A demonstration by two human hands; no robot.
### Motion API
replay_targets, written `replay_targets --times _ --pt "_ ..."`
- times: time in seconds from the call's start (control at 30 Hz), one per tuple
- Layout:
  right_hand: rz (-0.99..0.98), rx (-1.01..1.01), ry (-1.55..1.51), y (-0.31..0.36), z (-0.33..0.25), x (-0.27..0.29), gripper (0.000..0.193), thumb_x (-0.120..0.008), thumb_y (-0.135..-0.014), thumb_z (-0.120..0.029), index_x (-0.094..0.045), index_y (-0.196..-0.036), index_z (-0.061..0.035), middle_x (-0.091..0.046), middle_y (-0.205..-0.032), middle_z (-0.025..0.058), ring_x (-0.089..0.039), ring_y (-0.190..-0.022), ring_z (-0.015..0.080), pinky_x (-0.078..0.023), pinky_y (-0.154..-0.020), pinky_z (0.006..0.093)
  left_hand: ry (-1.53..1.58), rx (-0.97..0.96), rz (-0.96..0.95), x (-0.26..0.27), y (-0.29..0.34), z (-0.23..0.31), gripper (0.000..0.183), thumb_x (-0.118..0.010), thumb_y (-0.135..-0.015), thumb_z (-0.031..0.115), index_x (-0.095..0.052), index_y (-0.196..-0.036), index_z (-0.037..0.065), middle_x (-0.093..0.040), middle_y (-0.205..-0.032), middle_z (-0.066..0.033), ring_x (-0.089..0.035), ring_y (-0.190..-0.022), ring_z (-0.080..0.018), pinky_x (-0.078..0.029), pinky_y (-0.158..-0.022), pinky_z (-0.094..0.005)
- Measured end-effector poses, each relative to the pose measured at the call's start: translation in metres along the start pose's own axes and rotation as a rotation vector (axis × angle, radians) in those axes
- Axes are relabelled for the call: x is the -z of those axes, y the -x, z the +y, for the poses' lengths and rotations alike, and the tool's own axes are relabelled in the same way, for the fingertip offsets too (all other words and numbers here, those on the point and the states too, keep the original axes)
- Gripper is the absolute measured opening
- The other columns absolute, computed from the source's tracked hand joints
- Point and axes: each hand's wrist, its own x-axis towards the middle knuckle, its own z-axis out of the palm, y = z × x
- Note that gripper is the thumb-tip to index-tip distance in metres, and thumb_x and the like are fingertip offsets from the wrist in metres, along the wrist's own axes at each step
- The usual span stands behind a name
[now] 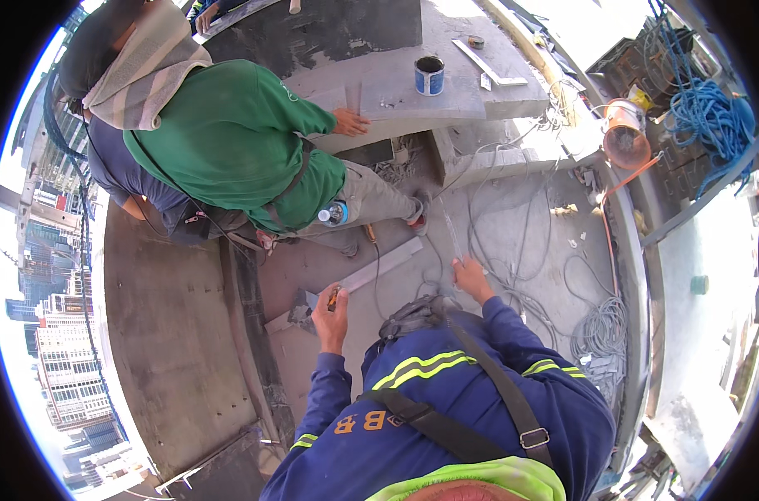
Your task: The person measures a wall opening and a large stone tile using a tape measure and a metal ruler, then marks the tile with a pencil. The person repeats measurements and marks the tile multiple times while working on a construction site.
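My left hand (331,311) is closed round a small tool with an orange and black handle (332,299). Beside it shows a grey flat piece (299,312); whether it belongs to the tool I cannot tell. My right hand (473,279) is closed at the lower end of a thin pale strip (452,234), which points away from me over the dusty floor. Between and beyond my hands, a long light-grey board (383,265) lies slantwise on the floor. A dark bag or pouch (413,317) sits at my waist.
A co-worker in a green shirt (229,142) stands at the far left, one hand by a concrete ledge (379,104). On the ledge stand a blue can (429,77) and a white strip (488,63). Loose cables (513,284), a cable coil (600,327) and an orange bucket (626,138) lie right.
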Motion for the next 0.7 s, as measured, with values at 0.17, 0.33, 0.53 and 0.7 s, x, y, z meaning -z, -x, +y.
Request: replay_targets --times 0.17,0.33,0.53,0.7 --pt "-0.074 0.075 0.072 -0.007 -0.007 -0.008 0.032 -0.056 -0.111 -0.031 -0.066 -0.106 -0.0009 -0.069 -0.073 0.0084 -0.068 -0.063 0.0225 -0.052 -0.065 0.0421 -0.001 -0.041 -0.008 0.002 -0.008 0.001 0.039 -0.08 -0.101 0.033 -0.078 -0.124 0.001 -0.081 -0.109 -0.0146 -0.076 -0.1 -0.0217 -0.058 -0.093 -0.0366" --pt "-0.012 0.041 -0.077 -0.034 -0.034 -0.022 0.033 -0.055 -0.112 -0.032 -0.062 -0.116 -0.0008 -0.068 -0.074 0.0082 -0.067 -0.062 0.0208 -0.051 -0.06 0.0395 -0.004 -0.017 -0.023 0.01 -0.017 0.008 0.037 -0.08 -0.102 0.031 -0.079 -0.122 0.001 -0.081 -0.107 -0.0145 -0.077 -0.099 -0.0221 -0.059 -0.092 -0.0364" --pt "-0.023 0.025 -0.306 -0.088 -0.101 -0.071 0.04 -0.05 -0.115 -0.033 -0.055 -0.135 0.0004 -0.069 -0.08 0.0114 -0.066 -0.059 0.0184 -0.049 -0.052 0.0364 -0.037 -0.031 0.005 0.021 -0.012 0.02 0.037 -0.08 -0.1 0.032 -0.079 -0.121 0.001 -0.081 -0.104 -0.0149 -0.077 -0.095 -0.0227 -0.059 -0.091 -0.0362" --pt "-0.134 -0.015 -0.372 -0.141 -0.159 -0.113 0.032 -0.042 -0.117 -0.03 -0.05 -0.138 -0.0068 -0.069 -0.078 0.009 -0.06 -0.05 0.016 -0.041 -0.043 0.0308 -0.078 0.018 0.018 0.016 0.024 0.033 0.036 -0.08 -0.099 0.031 -0.079 -0.119 0.001 -0.081 -0.105 -0.0165 -0.078 -0.095 -0.0244 -0.059 -0.088 -0.0367"
